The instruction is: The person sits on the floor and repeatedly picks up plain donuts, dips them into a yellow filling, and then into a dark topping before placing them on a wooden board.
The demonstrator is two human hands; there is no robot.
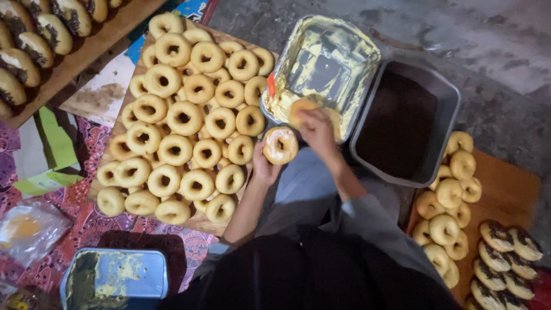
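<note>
The wooden board (pixel 117 129) left of centre carries a dense pile of plain ring doughnuts (pixel 183 117), stacked in places. To its right stands a metal tray (pixel 367 51) smeared with yellow cream, and touching that tray's right side a dark tray (pixel 445 103) filled with brown sprinkles. A second board (pixel 508 189) at the right edge holds more plain rings and, nearer the viewer, several doughnuts topped with dark sprinkles (pixel 505 255). A third board (pixel 97 40) at upper left bears further topped pieces. A small blue tin (pixel 115 278) with cream smears sits bottom left. The left hand (pixel 263 167) is cupped, fingers closed under one doughnut (pixel 280 144), whose top shows pale cream, held just in front of the cream tray. The right hand (pixel 317 127) is closed around a cream-coated spreader (pixel 304 106) at the tray's near edge.
</note>
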